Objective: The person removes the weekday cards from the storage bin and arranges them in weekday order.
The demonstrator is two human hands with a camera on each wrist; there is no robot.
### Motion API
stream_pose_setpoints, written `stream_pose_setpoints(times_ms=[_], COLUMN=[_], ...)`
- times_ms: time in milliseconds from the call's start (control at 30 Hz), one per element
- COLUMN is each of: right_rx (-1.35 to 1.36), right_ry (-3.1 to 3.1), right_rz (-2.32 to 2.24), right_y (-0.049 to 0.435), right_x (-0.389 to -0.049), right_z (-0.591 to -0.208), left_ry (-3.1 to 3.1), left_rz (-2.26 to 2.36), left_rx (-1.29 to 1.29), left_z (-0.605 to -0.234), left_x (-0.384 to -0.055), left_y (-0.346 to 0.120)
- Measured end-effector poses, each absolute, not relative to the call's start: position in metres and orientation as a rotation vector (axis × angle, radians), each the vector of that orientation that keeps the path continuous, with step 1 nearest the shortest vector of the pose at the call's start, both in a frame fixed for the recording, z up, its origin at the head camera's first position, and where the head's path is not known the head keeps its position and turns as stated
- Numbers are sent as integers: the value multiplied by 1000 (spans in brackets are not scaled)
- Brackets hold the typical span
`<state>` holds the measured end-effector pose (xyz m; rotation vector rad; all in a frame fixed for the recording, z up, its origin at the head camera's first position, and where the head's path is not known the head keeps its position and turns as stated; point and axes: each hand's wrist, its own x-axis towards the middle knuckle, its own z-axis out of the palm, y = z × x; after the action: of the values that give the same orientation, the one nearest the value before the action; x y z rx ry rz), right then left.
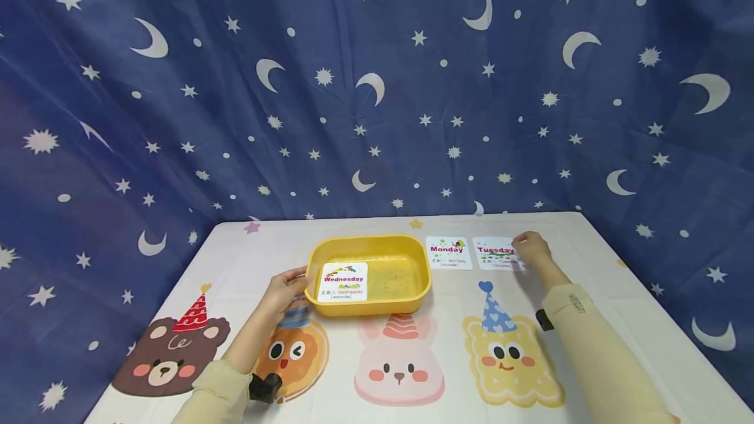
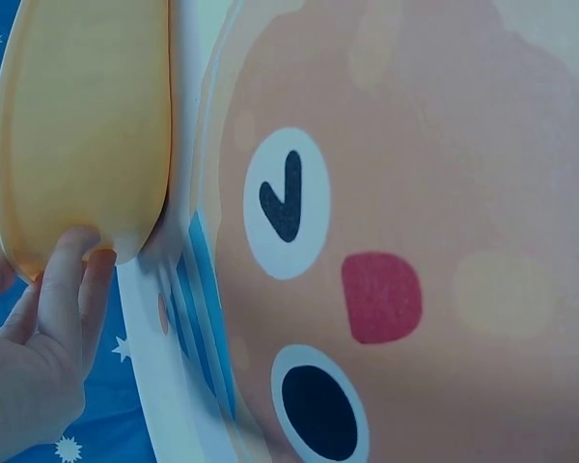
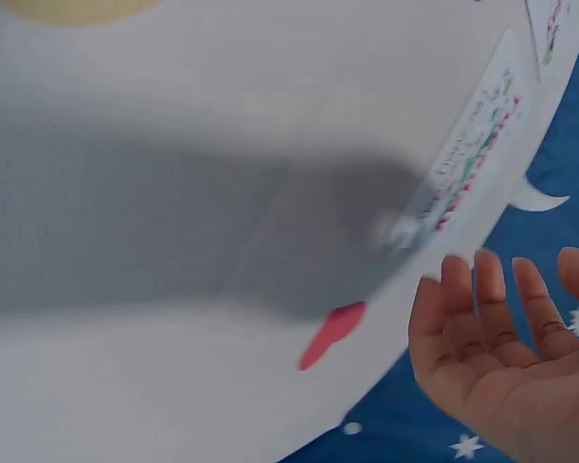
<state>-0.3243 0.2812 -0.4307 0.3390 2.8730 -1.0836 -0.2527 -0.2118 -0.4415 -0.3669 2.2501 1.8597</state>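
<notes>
The right hand (image 1: 533,250) overlaps the right edge of the Tuesday card (image 1: 495,253), hiding some print; its fingers are loosely spread. The Tuesday card lies on the far right of the tablecloth (image 1: 448,300), just right of the Monday card (image 1: 449,253). The left hand (image 1: 284,292) grips the left rim of the yellow tray (image 1: 394,278); its thumb contact is hard to make out. The tray is smooth, rectangular, round-cornered. The white Wednesday card (image 1: 343,282) sits in its left half.
</notes>
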Motion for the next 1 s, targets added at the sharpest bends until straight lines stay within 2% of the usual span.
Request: stream_pose_setpoints(times_ms=[133, 1000], right_rx=[330, -208], right_ry=[2874, 2771], right_rz=[-1084, -1282], right_y=[266, 163], right_x=[-321, -303], right_z=[-427, -379], left_ry=[2251, 2218], left_rz=[1852, 1863], left_rx=[-378, -331], left_z=[-443, -441], left_x=[-250, -256], left_y=[-214, -213])
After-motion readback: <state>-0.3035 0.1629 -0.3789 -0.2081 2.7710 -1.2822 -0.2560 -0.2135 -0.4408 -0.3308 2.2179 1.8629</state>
